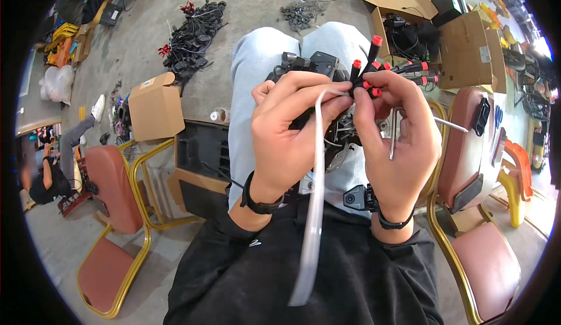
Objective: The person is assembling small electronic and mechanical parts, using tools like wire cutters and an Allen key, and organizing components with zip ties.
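Note:
Above my lap, my left hand (295, 120) pinches a long white cable tie (317, 190) near its upper end, and the tie's tail hangs down over my black shirt. My right hand (398, 132) has thumb and finger closed on a bunch of black cables with red-tipped ends (374, 50), touching my left fingertips. Thin metal rods (392, 141) stick out from my right palm; their full shape is hidden. Behind my hands, black devices (323, 62) and metal parts rest on my thighs, partly covered.
Tied bundles of black cables (196, 39) and a pile of small dark parts (301, 15) lie on the floor ahead. Open cardboard boxes stand left (155, 108) and right (467, 50). Red-brown chairs flank me, left (114, 185) and right (482, 255). Other people sit at far left.

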A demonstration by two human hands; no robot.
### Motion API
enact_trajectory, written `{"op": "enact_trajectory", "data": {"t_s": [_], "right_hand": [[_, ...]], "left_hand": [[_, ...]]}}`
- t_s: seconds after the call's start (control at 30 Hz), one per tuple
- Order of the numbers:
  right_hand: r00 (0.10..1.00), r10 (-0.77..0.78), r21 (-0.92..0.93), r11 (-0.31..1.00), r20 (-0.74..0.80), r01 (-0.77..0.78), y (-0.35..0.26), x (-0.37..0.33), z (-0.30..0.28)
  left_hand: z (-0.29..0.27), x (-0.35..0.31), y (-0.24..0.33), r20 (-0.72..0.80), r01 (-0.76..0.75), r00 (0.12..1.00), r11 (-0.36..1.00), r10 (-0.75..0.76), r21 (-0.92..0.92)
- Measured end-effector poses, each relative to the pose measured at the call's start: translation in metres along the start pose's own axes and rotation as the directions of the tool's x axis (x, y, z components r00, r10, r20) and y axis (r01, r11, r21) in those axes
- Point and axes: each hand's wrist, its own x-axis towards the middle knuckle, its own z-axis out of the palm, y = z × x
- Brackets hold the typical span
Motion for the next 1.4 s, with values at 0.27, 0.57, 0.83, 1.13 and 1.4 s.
{"op": "enact_trajectory", "data": {"t_s": [0.27,0.57,0.83,1.13,1.4], "right_hand": [[0.993,-0.117,-0.085,0.99,0.005,0.117,-0.005,0.0,0.002],[0.967,-0.228,-0.048,0.971,0.112,0.234,0.001,0.008,-0.004],[0.973,-0.154,0.072,0.987,0.172,0.143,0.008,0.019,-0.012],[0.999,-0.032,0.197,0.98,0.009,0.03,0.02,0.01,-0.002],[0.998,0.06,0.309,0.949,-0.009,-0.055,0.019,0.011,0.0]], "left_hand": [[0.005,-0.005,-0.003,-0.155,-0.088,0.984,0.996,0.092,0.03],[0.004,-0.007,-0.009,-0.238,-0.151,0.958,0.987,0.159,0.05],[-0.004,-0.003,-0.002,-0.118,-0.054,0.991,0.997,0.06,0.048],[-0.03,0.009,0.001,0.164,0.157,0.976,0.985,-0.144,-0.069],[-0.041,0.011,0.01,0.202,0.283,0.945,0.953,-0.258,-0.104]]}}
